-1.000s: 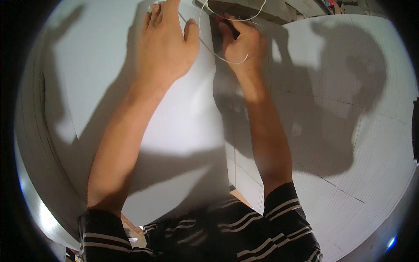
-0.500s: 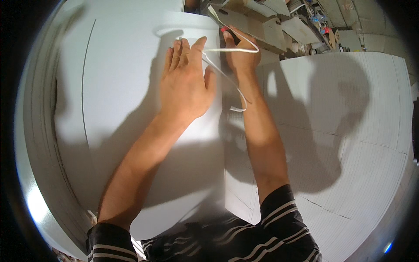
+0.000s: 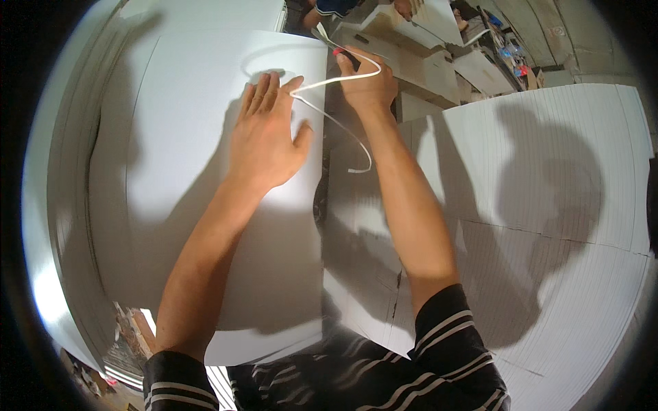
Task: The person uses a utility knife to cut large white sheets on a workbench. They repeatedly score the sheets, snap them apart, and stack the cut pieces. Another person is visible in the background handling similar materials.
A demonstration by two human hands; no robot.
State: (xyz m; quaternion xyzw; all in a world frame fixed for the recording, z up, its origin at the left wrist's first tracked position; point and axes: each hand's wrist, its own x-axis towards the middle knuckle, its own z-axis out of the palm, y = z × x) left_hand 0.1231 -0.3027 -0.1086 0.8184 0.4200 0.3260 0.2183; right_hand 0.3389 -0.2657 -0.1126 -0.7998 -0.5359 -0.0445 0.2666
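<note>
My left hand [image 3: 264, 140] lies on a large white sheet [image 3: 274, 240], fingers stretched out and thumb apart. Its index fingertip is beside a thin white strip [image 3: 332, 122], which folds sharply there. From that fold the strip runs to the right and loops over my right hand [image 3: 370, 82], while its other end dangles past the sheet's right edge. My right hand is closed around a small tool with a red and dark part [image 3: 338, 51], just beyond the sheet's far right corner. The fingers hide most of that tool, so its kind is unclear.
Stacked white sheets with lined edges [image 3: 548, 205] spread out on the right. More layered white edges [image 3: 68, 205] curve along the left. At the back right are pale boards [image 3: 428, 68] and a cluttered shelf. Another person's hand [image 3: 403, 8] shows at the top edge.
Both hands and the strip sit a little further left in view, and the sheet's right edge also appears further left. Another person has come into view at the top.
</note>
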